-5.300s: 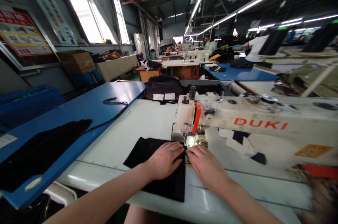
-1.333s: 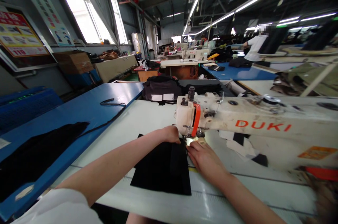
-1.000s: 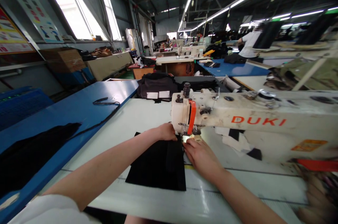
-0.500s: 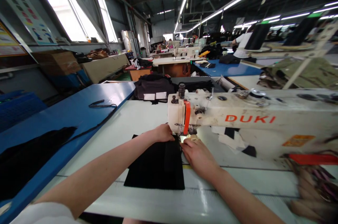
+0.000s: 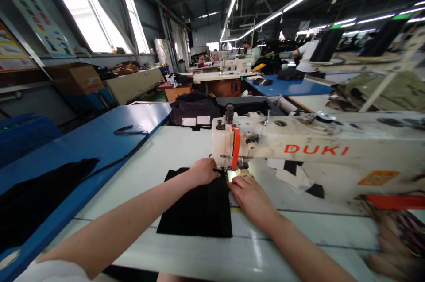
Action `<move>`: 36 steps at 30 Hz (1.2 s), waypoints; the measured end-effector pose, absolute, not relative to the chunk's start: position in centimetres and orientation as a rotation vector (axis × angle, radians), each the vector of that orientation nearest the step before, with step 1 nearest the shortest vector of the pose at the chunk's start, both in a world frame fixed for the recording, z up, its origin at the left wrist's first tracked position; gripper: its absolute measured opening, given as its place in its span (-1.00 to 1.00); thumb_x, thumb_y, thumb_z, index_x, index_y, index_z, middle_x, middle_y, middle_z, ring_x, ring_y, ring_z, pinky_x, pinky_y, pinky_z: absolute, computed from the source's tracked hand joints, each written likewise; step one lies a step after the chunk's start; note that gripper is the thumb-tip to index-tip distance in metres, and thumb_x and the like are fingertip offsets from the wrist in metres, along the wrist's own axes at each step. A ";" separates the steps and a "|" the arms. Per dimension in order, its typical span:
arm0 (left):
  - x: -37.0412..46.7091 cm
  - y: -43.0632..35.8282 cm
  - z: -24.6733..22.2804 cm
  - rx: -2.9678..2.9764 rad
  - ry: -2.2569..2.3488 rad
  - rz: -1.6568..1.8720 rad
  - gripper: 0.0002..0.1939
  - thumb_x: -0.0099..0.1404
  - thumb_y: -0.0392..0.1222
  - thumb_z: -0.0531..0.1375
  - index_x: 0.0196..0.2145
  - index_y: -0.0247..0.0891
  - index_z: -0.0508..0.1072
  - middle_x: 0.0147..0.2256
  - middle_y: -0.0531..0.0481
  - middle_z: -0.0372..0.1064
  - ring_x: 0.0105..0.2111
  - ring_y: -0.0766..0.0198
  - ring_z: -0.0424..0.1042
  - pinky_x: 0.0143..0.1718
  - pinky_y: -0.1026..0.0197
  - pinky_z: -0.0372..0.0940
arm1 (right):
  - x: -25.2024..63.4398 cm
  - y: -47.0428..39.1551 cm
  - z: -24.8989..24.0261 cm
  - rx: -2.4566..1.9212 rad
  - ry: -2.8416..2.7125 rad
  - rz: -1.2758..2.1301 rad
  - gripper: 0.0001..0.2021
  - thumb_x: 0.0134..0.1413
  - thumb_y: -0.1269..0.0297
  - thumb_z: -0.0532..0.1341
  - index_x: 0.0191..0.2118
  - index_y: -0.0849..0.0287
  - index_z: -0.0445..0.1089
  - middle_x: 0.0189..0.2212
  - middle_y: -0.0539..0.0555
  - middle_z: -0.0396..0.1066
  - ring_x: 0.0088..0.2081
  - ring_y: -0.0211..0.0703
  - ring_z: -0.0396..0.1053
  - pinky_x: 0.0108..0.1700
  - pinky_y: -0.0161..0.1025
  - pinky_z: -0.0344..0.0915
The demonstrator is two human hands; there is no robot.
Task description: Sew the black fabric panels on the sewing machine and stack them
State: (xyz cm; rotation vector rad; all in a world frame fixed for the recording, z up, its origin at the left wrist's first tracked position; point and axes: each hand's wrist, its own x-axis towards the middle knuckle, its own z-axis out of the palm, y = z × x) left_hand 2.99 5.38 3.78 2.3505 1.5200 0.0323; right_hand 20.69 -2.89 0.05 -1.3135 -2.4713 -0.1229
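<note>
A flat piece of black fabric [image 5: 195,211] lies on the pale sewing table, its upper right corner at the needle area of a white sewing machine [image 5: 315,147] marked DUKI. My left hand [image 5: 205,171] rests on the fabric's far part, fingers bent and pressed together on the cloth just left of the presser foot. On the other side, my right hand [image 5: 247,193] is closed, with thumb and fingertips at the fabric's right edge by the foot. The fingertips of both hands are partly hidden, and the needle itself is too small to make out.
Dark folded garments [image 5: 192,111] are piled behind the machine head. A blue table [image 5: 133,118] on the left bears black cloth [image 5: 49,193] and a dark strip. Light and dark scraps [image 5: 295,175] lie under the machine arm. Thread cones [image 5: 327,45] stand at right; a person works beyond.
My left hand has shifted very slightly, its knuckles a little flatter near the presser foot. The right hand and fabric look almost unmoved; the whole view has shifted slightly.
</note>
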 end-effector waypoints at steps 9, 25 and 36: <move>1.2 -1.2 1.2 2.929 1.004 0.462 -0.67 0.32 -0.36 -0.03 0.02 -0.23 0.29 -0.02 -0.12 0.31 -0.02 0.14 0.28 0.06 0.03 0.18 | 20.4 -3.1 0.4 -1.313 -2.465 -0.144 -0.88 0.10 0.48 0.14 -0.29 0.19 0.40 -0.34 0.07 0.31 -0.26 -0.13 0.23 -0.16 -0.19 0.19; 0.4 -0.7 1.6 3.071 0.778 0.260 -0.70 0.32 -0.30 0.05 0.01 -0.18 0.31 0.00 -0.10 0.31 0.08 0.12 0.23 0.07 0.09 0.18 | 20.6 -3.2 0.4 -1.320 -2.443 -0.034 -0.81 0.13 0.49 0.11 -0.20 0.15 0.41 -0.31 0.06 0.31 -0.22 -0.13 0.23 -0.12 -0.17 0.21; -0.2 -0.7 0.3 2.973 0.819 0.429 -0.76 0.37 -0.30 -0.04 -0.14 -0.27 0.40 0.07 -0.05 0.30 0.09 0.16 0.24 0.07 0.09 0.21 | 20.6 -3.2 0.2 -1.329 -2.485 -0.066 -0.85 0.16 0.45 0.11 -0.22 0.20 0.41 -0.31 0.07 0.32 -0.21 -0.12 0.23 -0.11 -0.16 0.21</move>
